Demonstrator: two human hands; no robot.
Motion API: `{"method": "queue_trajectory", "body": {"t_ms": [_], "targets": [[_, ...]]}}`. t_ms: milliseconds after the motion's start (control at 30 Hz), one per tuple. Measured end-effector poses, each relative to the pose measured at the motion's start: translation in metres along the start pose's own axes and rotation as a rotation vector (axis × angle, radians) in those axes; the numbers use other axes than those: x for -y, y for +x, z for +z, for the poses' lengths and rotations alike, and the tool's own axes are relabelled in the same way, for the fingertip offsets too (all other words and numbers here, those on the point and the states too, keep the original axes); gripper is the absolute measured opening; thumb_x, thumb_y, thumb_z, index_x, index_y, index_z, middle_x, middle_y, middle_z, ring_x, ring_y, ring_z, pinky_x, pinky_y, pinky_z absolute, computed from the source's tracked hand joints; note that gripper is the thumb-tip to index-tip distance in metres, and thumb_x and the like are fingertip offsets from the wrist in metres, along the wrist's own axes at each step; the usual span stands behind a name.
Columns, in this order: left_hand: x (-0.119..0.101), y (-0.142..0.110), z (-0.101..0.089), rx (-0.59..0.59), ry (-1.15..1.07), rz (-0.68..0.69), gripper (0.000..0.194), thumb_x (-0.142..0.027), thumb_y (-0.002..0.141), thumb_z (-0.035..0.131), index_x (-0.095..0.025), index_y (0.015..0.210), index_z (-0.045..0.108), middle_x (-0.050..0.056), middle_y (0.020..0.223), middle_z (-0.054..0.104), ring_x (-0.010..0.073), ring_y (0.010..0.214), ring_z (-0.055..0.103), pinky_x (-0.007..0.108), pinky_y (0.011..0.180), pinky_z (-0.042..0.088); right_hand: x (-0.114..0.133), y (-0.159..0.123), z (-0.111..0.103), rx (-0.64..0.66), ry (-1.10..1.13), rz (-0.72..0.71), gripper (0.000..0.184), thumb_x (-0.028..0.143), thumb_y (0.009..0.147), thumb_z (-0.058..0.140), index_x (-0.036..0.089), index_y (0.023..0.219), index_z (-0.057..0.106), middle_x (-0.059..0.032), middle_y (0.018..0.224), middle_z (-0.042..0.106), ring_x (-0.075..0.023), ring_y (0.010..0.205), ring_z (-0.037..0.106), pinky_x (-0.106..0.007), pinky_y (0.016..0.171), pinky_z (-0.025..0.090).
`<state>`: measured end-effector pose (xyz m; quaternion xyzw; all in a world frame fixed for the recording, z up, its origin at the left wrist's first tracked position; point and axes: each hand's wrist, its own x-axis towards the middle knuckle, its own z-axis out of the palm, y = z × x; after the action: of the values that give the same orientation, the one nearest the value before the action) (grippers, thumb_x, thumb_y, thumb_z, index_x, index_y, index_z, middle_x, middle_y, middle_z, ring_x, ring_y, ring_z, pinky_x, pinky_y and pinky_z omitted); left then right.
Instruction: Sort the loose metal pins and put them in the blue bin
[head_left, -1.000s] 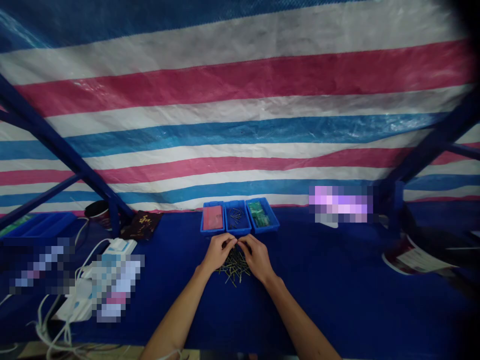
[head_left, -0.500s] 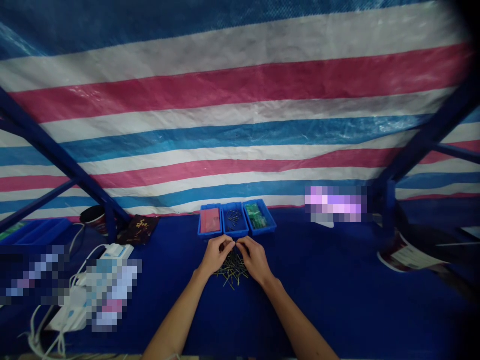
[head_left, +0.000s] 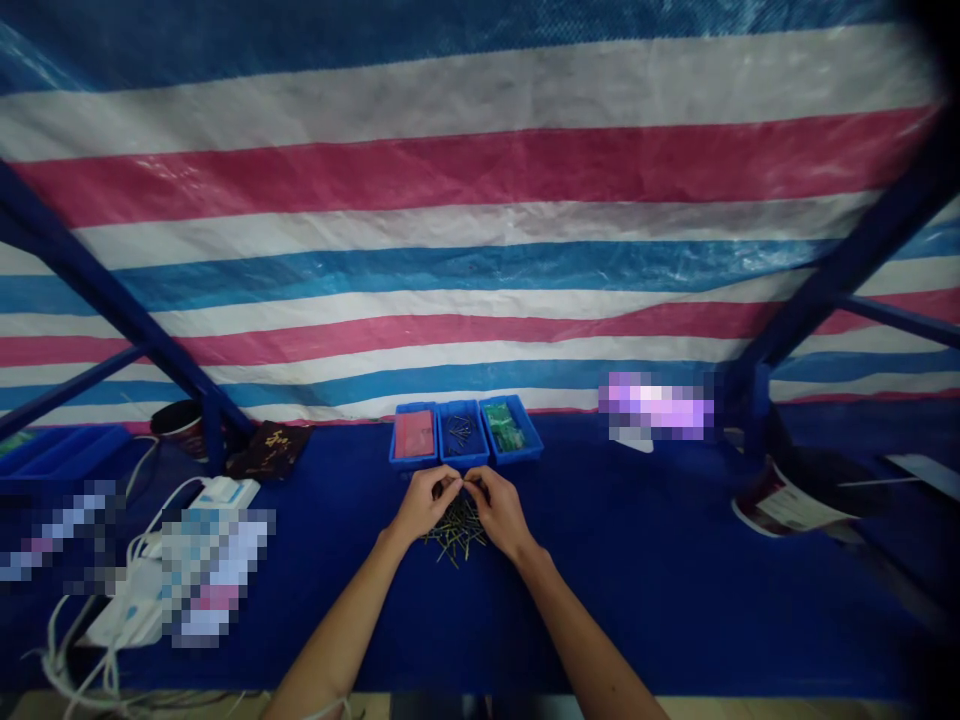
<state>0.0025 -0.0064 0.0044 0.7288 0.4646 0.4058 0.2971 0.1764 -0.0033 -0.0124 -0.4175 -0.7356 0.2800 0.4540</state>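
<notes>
My left hand [head_left: 422, 505] and my right hand [head_left: 500, 510] meet fingertip to fingertip above a small heap of thin dark pins [head_left: 454, 532] on the blue cloth. Both hands are pinched closed; what sits between the fingertips is too small to name. Just beyond them stand three small blue trays: the left tray [head_left: 413, 438] holds something pink, the middle tray [head_left: 460, 435] holds a few dark pins, the right tray [head_left: 510, 428] holds green parts.
A white power strip with cables [head_left: 142, 600] lies at the left, a dark pouch [head_left: 268, 450] and a cup [head_left: 177, 422] behind it. A round container [head_left: 795, 495] stands at the right. Blue frame bars [head_left: 112, 300] slant before a striped tarp [head_left: 480, 200].
My hands stay pinched together over the pin heap. The view has shifted slightly, so everything sits a little further left and the hands appear a little higher.
</notes>
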Motion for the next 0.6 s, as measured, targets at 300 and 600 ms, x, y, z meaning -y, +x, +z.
{"method": "queue_trajectory", "body": {"t_ms": [300,600], "targets": [[-0.0011,-0.0004,0.0002,0.002,0.04,0.043,0.03,-0.036,0.096,0.054,-0.014,0.082,0.068,0.002,0.07,0.063,0.0132,0.062,0.054,0.024,0.062,0.039,-0.0011,-0.0004,0.0013,0.032,-0.11,0.003,0.025,0.029,0.103,0.037,0.022,0.087,0.055,-0.0016,0.081,0.064,-0.0167,0.075,0.061,-0.025,0.068,0.04],[-0.0005,-0.0012,0.0005,0.001,0.04,0.047,0.03,-0.035,0.097,0.053,-0.014,0.081,0.066,0.002,0.07,0.062,0.0125,0.062,0.052,0.023,0.062,0.038,-0.0034,0.0005,0.0003,0.001,-0.193,0.089,0.048,0.042,0.104,0.035,0.02,0.065,0.051,0.0012,0.057,0.053,-0.0129,0.053,0.05,-0.025,0.055,0.029]]}}
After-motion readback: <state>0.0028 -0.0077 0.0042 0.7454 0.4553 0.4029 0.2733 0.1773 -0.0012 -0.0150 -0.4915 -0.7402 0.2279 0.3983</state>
